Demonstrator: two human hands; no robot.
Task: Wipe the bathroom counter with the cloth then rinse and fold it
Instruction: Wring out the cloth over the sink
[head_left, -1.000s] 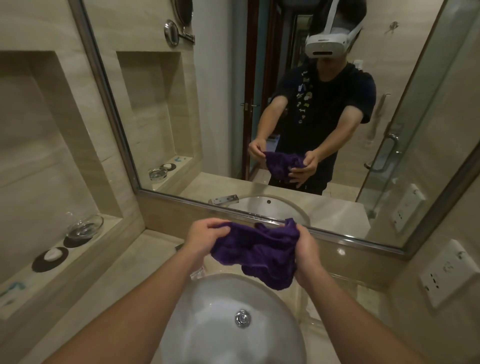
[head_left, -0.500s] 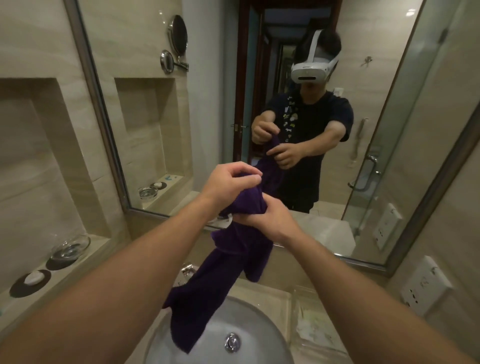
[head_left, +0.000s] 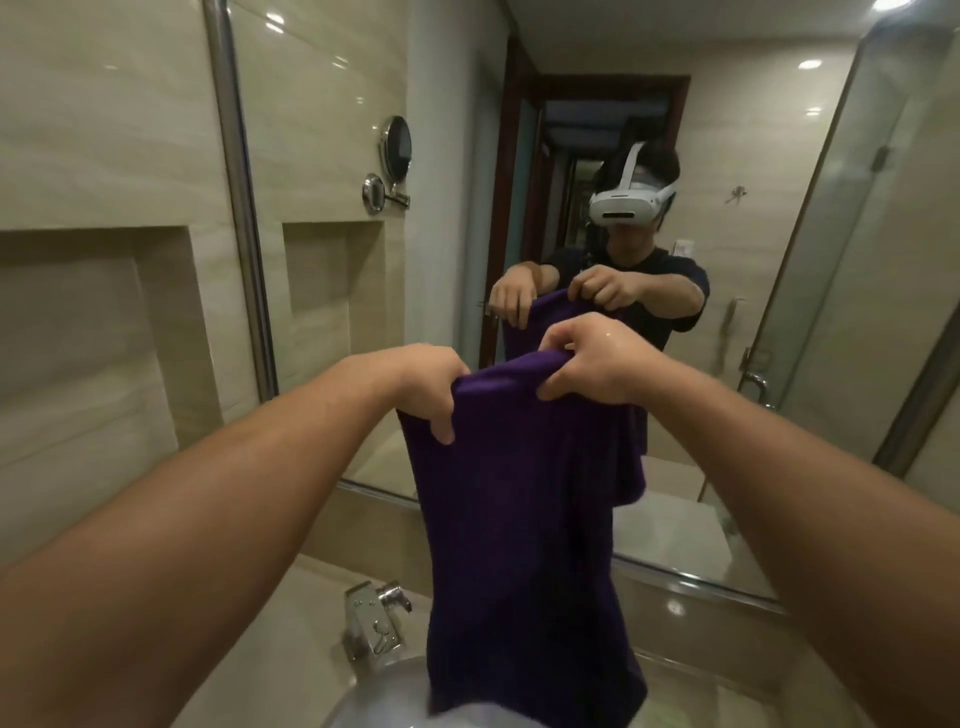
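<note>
A wide mirror (head_left: 332, 260) is mounted on the wall behind the surface (head_left: 306, 613). The cloth (head_left: 514, 519) is held up by its top edge and hangs over the sink (head_left: 384, 696). One corner is gripped by the left hand (head_left: 431, 384), the other by the right hand (head_left: 592, 364). A tap (head_left: 371, 618) is seen left of the cloth.
</note>
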